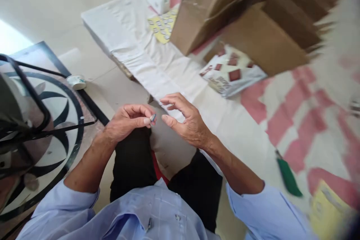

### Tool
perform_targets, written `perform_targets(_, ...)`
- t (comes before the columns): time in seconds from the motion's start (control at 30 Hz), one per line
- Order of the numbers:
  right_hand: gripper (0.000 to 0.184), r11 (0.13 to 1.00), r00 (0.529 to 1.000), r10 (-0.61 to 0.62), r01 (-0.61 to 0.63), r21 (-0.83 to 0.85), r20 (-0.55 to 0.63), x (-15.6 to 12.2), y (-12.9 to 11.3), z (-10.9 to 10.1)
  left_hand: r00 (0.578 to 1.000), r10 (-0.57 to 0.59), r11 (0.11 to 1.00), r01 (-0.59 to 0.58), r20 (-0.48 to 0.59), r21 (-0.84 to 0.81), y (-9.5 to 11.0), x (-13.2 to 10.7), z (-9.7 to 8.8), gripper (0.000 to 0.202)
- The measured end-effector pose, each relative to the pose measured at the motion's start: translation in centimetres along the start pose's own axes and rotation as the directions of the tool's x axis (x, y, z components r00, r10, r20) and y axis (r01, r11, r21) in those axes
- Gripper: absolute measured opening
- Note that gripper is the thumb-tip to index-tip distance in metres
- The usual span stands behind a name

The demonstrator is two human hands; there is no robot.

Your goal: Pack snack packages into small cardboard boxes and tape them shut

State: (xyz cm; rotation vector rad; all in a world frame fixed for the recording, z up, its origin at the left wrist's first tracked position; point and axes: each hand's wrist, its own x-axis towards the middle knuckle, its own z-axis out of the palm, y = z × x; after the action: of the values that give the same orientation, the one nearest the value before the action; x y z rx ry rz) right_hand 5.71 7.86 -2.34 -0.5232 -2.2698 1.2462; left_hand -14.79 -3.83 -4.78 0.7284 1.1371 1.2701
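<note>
My left hand (128, 122) is curled, pinching a small dark metal piece (153, 117) between thumb and forefinger, just above my knees. My right hand (184, 120) hovers right beside it, fingers bent and apart, holding nothing, its thumb tip close to the small piece. Both hands sit over the near edge of a low table covered in white plastic sheet (135, 41). I wear a light blue shirt and black trousers.
Brown cardboard boxes (247, 18) stand on the table at the back right, with a printed bag (232, 75) below them. A yellow sheet with small parts (163, 26) lies farther back. A green-handled tool (288, 174) lies at right. A black metal frame (33, 97) is at left.
</note>
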Motion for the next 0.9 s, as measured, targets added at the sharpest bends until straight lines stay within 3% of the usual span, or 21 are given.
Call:
perform_targets(0.1, 0.034, 0.981, 0.990, 0.143, -0.144, 0.133, 0.018, -6.5, -3.6, -2.8, 0.963, -0.101, 0.989, 0.125, 0.249, -0.084, -2.4, -1.2, 5.6, 0.017)
perform_targets(0.23, 0.023, 0.942, 0.958, 0.284, -0.272, 0.197, -0.036, -15.2, -6.2, -5.4, 0.871, -0.222, 0.952, 0.290, 0.438, -0.094, -5.2, -3.4, 12.5, 0.019)
perform_targets(0.4, 0.014, 0.915, 0.921, 0.353, -0.303, 0.266, -0.167, -24.6, -8.1, -6.4, 0.750, -0.310, 0.924, 0.384, 0.585, -0.002, -7.7, -5.7, 19.5, 0.022)
perform_targets(0.57, 0.023, 0.886, 0.834, 0.422, -0.297, 0.356, -0.356, -31.5, -8.8, -5.8, 0.673, -0.358, 0.915, 0.393, 0.647, 0.097, -9.3, -7.6, 24.2, 0.027)
perform_targets(0.67, 0.030, 0.859, 0.764, 0.464, -0.263, 0.440, -0.449, -34.4, -8.7, -5.1, 0.683, -0.332, 0.930, 0.354, 0.650, 0.104, -10.0, -8.7, 26.3, 0.033)
perform_targets(0.77, 0.030, 0.851, 0.690, 0.493, -0.255, 0.459, -0.530, -36.5, -8.7, -4.6, 0.754, -0.215, 0.976, 0.187, 0.621, 0.111, -10.5, -9.8, 28.1, 0.036)
perform_targets(0.9, 0.032, 0.828, 0.631, 0.531, -0.244, 0.505, -0.566, -38.5, -8.6, -3.9, 0.817, -0.129, 0.979, 0.015, 0.562, 0.203, -11.0, -10.5, 30.2, 0.038)
